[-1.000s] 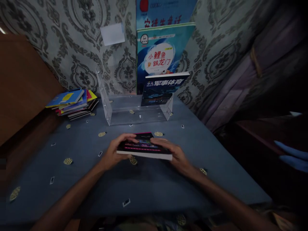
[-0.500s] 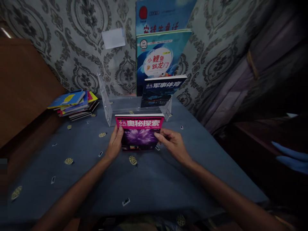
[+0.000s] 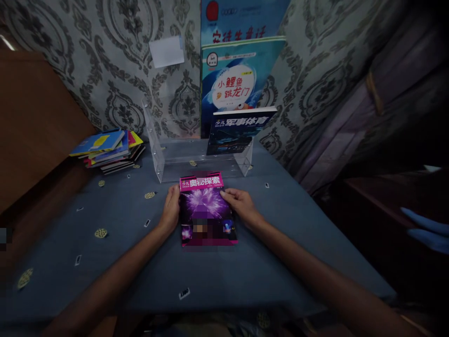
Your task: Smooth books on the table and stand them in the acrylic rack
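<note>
Between my two hands is a book [image 3: 205, 206] with a pink title band and a purple burst on its cover, its face turned up toward me. My left hand [image 3: 171, 208] grips its left edge, and my right hand [image 3: 242, 205] pinches its right edge near the upper part. Part of the cover is blurred into blocks. Just beyond the book stands a clear stepped rack [image 3: 199, 161]. A dark blue book [image 3: 235, 131] leans on the rack's right side, with a teal book [image 3: 242, 61] and a blue book [image 3: 238, 21] standing behind it.
A pile of thin books [image 3: 108, 150] lies at the far left of the blue patterned tablecloth [image 3: 133, 262]. Behind the table is patterned wallpaper with a white card [image 3: 166, 51] on it. A brown panel [image 3: 38, 121] is at left, a tied curtain [image 3: 333, 112] at right.
The pink-banded book has tilted back from nearly upright, so more of its cover faces me. Both hands have kept hold of it. The view has shifted slightly.
</note>
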Demonstrator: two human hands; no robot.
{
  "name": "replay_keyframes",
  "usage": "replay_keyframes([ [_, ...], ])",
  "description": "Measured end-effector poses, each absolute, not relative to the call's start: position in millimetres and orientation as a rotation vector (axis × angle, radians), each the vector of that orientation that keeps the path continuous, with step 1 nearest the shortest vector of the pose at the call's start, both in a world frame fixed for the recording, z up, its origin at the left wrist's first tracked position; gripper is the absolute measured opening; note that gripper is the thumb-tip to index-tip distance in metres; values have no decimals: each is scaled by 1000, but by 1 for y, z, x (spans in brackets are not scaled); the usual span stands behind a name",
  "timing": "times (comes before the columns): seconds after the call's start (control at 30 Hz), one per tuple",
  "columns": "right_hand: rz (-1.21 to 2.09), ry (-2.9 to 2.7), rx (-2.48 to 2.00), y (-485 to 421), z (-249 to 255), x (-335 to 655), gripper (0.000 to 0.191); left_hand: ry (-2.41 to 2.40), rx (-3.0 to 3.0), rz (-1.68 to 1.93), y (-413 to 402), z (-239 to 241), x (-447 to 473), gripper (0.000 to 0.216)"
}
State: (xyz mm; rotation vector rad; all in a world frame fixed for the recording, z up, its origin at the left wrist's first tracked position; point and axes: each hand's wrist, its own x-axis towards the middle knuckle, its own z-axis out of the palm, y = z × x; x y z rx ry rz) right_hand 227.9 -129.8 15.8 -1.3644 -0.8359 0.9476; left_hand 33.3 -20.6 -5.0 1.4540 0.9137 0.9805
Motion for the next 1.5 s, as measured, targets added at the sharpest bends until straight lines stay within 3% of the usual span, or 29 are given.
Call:
replay_keyframes([
  [0.33, 892, -989, -1510, -112, 4, 240, 42, 955, 1784, 985, -18, 12, 24, 44],
  [0.57, 442, -1295, -1809, -119, 6, 253, 22, 907, 1868, 940, -15, 7, 22, 39],
  [0.7, 218, -1488, -1839, -121, 12, 245, 25, 891, 1951, 894, -13, 4, 24, 40],
  [1.03, 136, -2042, -1558, -89, -7, 207, 42, 910, 2290, 789, -7, -9, 21, 35],
  [1.5, 153, -1819, -1786, -92, -14, 248, 40, 983, 2511, 723, -11, -9, 19, 40],
])
